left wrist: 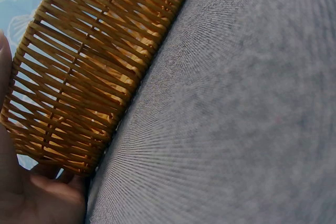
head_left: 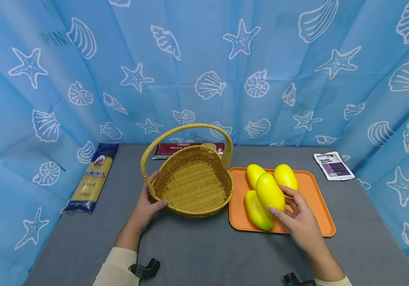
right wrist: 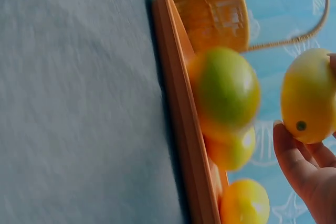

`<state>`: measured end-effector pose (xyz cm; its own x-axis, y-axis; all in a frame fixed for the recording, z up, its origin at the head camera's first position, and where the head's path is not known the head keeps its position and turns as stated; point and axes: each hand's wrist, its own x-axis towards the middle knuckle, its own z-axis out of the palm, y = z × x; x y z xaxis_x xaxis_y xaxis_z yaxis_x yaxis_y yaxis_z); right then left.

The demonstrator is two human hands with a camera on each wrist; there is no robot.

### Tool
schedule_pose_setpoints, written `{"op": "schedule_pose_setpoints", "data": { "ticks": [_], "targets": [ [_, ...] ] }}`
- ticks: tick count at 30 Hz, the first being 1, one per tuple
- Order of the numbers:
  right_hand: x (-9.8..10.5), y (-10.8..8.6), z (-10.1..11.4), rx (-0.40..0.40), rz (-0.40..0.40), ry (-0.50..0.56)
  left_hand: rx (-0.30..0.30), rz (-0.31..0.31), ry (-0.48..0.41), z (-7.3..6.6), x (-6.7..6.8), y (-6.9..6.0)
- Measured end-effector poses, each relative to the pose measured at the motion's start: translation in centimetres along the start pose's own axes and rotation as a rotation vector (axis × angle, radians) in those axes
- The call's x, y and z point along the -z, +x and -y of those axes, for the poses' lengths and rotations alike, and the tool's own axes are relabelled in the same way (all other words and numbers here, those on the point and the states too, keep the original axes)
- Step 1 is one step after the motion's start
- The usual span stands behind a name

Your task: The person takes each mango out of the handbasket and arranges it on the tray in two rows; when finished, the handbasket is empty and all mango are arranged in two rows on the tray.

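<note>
A wicker basket (head_left: pixel 194 184) with a tall arched handle stands on the grey table. My left hand (head_left: pixel 147 210) grips its left side, thumb over the rim; in the left wrist view the fingers (left wrist: pixel 55 182) reach behind the woven wall. My right hand (head_left: pixel 302 222) holds a yellow mango (head_left: pixel 269 190) between thumb and fingers. The right wrist view shows this held mango (right wrist: pixel 308 98) raised above the orange tray (head_left: pixel 317 212). Three other mangoes lie on the tray: a greenish-yellow one (head_left: pixel 258 210) in front and two yellow ones behind, one at left (head_left: pixel 253 173), one at right (head_left: pixel 286 177).
On the left lies a blue and gold pasta packet (head_left: pixel 95 178). Behind the basket is a dark red packet (head_left: pixel 165 150). A white and purple sachet (head_left: pixel 334 166) lies at the back right. A blue shell-patterned curtain (head_left: pixel 204 59) hangs round the table.
</note>
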<state>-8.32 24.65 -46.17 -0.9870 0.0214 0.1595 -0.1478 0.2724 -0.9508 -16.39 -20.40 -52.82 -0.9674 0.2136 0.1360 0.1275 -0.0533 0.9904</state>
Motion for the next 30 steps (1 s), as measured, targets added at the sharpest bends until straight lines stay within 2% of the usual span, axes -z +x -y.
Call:
{"op": "schedule_pose_setpoints", "data": {
  "ticks": [6,14,21,30],
  "targets": [
    [1.9,-0.1,-0.9,-0.053,-0.009,-0.044,0.008,0.005,-0.006,0.0,-0.1,0.0],
    [3.5,0.2,-2.0,-0.135,-0.016,-0.2,0.006,0.004,-0.01,0.0,0.0,0.0],
    [4.9,0.1,-2.6,-0.173,0.07,-0.291,-0.001,0.01,0.002,0.1,0.1,0.1],
    [6.1,0.2,-2.9,-0.253,0.163,-0.393,-0.008,0.024,-0.035,0.0,0.0,0.1]
  ]
}}
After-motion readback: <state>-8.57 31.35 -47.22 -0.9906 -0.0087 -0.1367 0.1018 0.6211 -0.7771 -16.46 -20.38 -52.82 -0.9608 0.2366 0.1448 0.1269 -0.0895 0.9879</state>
